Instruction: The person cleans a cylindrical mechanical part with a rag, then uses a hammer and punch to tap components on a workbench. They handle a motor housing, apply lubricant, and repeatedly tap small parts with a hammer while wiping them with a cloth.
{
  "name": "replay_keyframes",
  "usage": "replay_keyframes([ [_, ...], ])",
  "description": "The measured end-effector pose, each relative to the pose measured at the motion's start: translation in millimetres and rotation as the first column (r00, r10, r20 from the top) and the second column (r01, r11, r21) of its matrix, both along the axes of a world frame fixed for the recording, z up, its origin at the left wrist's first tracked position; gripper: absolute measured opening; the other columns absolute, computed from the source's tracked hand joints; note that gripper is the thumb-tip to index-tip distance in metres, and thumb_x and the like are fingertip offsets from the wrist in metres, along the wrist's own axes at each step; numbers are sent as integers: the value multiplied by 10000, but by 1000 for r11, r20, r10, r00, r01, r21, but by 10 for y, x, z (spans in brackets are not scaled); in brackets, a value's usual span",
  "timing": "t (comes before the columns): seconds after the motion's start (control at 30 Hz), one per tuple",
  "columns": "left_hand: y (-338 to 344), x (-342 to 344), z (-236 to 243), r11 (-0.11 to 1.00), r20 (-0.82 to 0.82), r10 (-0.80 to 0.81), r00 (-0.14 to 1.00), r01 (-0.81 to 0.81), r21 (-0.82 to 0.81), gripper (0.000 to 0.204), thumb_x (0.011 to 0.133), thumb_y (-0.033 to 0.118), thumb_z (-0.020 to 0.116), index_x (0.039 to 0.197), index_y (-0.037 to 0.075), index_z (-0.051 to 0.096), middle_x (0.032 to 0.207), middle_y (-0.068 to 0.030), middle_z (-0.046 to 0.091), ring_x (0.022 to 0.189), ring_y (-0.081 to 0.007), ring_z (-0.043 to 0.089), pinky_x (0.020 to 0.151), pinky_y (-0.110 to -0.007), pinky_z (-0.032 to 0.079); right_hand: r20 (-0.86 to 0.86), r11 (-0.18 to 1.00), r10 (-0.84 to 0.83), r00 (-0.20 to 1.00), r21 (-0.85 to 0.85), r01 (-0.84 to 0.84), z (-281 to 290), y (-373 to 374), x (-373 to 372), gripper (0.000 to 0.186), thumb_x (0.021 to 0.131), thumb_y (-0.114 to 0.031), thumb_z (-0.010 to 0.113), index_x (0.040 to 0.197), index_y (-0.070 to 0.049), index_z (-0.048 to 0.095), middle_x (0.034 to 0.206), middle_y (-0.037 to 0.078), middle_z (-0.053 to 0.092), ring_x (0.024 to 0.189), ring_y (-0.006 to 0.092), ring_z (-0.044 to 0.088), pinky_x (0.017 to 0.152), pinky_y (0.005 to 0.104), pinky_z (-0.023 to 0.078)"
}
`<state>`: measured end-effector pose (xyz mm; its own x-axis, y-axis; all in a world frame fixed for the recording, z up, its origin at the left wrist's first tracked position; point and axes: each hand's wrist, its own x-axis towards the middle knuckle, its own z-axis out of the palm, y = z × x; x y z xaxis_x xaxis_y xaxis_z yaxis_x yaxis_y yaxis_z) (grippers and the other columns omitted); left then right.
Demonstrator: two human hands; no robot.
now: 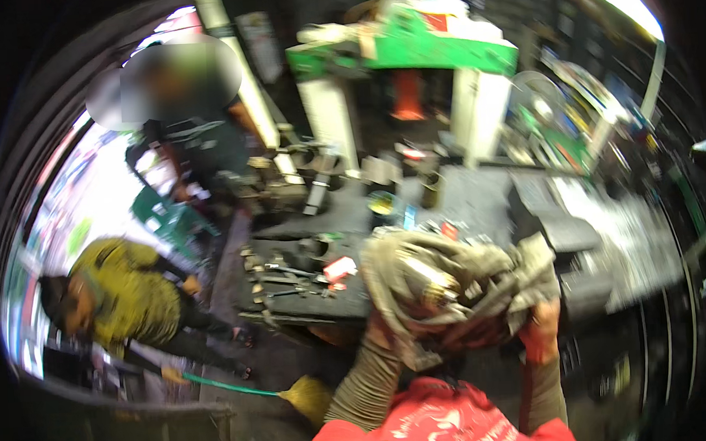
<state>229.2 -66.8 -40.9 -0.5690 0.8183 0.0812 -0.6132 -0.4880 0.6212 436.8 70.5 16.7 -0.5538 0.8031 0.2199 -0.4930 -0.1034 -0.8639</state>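
Note:
A bunched grey-brown cloth [497, 273] is held up in front of my chest, at the near edge of the workbench. In its folds lies a shiny rounded metal part [428, 279], blurred by motion. My right hand [542, 321] is closed on the right end of the cloth. At the other side my left hand [380, 330] is closed under the cloth's left end, its fingers mostly covered by the folds.
Hand tools [293, 282] and a red-and-white box [339, 270] lie on the bench [478, 187] to the left. Behind stands a green-and-white press frame [416, 52]. At left, a person in yellow [135, 289] holds a broom [305, 397]; another person [208, 144] is beyond.

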Motion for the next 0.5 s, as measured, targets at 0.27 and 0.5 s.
replay_keyframes([
  [0.27, -193, -29, -128, 994, -225, -30, 974, 4, -113, 558, 1032, 484, 507, 1384, 55, 455, 1336, -125, 534, 1175, -266, 557, 1063, -422, 458, 172, 912, -45, 984, 408, -30, 403, -117, 337, 550, 761, 61, 833, 1280, 26, 652, 1172, 98, 734, 1083, 189, 696, 985, 348, 556],
  [0.5, -118, 16, -165, 979, -449, -47, 892, -49, -200, 637, 1067, 497, 476, 1519, 60, 375, 1483, -136, 483, 1326, -277, 510, 1169, -425, 393, 188, 860, -93, 978, 510, -16, 665, -349, 363, 312, 761, 24, 772, 1071, -14, 783, 1203, 120, 730, 1158, 229, 684, 1100, 390, 461],
])
